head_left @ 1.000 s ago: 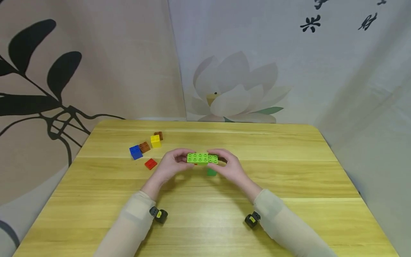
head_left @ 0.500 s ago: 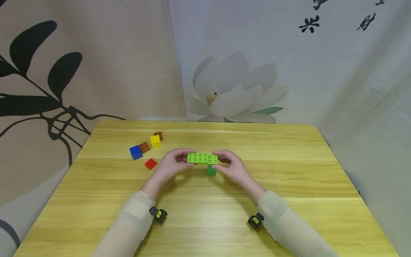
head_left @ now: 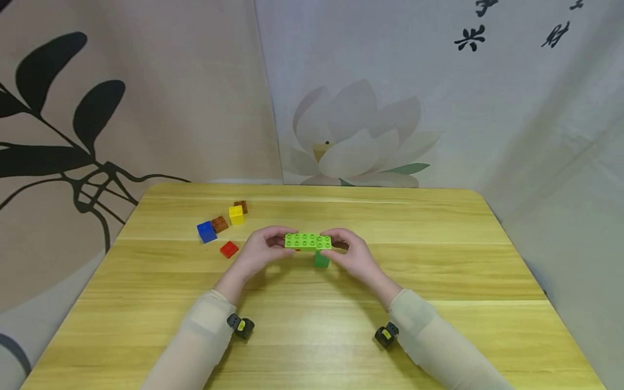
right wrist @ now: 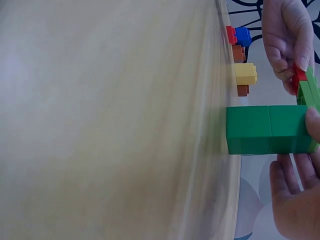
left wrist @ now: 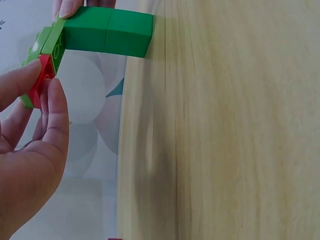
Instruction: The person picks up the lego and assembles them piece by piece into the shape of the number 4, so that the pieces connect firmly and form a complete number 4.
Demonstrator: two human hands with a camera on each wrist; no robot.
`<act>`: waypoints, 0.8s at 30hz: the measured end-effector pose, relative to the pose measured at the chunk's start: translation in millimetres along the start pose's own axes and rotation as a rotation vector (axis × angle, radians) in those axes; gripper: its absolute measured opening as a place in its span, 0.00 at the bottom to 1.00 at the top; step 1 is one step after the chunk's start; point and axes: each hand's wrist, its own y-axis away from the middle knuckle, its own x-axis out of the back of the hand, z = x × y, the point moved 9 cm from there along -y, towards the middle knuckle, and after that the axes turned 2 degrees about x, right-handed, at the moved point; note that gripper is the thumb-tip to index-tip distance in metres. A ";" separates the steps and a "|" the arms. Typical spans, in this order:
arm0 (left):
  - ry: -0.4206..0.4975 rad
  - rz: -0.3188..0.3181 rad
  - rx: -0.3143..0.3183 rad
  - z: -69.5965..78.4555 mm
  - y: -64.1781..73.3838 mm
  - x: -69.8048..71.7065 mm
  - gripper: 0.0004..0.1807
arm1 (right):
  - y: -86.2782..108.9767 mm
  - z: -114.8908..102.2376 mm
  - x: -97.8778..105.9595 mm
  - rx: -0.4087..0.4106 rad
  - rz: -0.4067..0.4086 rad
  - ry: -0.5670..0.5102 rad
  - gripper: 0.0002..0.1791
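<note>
Two dark green building bricks (right wrist: 270, 130) stand stacked as an upright column on the table. Across its top lie light green building bricks (head_left: 302, 241), reaching out to the left like an arm. Under their left end is a red building brick (left wrist: 44, 70), mostly covered by fingers in the head view. My left hand (head_left: 258, 252) pinches that end, thumb on the red brick and fingers around it. At the other end, my right hand (head_left: 357, 254) holds the light green bricks between thumb and fingers, just above the column.
Left of the hands lie loose bricks on the wooden table (head_left: 302, 346): a blue brick (head_left: 207, 232), a yellow brick (head_left: 236, 215), a flat red brick (head_left: 229, 249), and two brown bricks, one nearer (head_left: 220, 223). A printed cloth (head_left: 370, 135) hangs behind the table's far edge.
My right hand has shifted slightly to the right along the light green bricks, so more of the dark green column shows. My left hand and the bricks stay about where they were.
</note>
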 end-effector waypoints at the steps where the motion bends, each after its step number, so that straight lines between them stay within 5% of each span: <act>1: -0.003 0.001 0.003 -0.2 0.0 0.0 0.23 | 0.1 -0.2 0.2 0.000 0.002 0.004 0.19; 19: -0.037 0.016 0.003 2.5 -3.1 2.7 0.22 | 0.5 -0.5 -0.6 -0.007 0.010 -0.011 0.21; 24: -0.044 0.018 0.006 0.7 -4.0 2.8 0.22 | 3.9 -16.8 0.3 -0.009 0.009 -0.007 0.20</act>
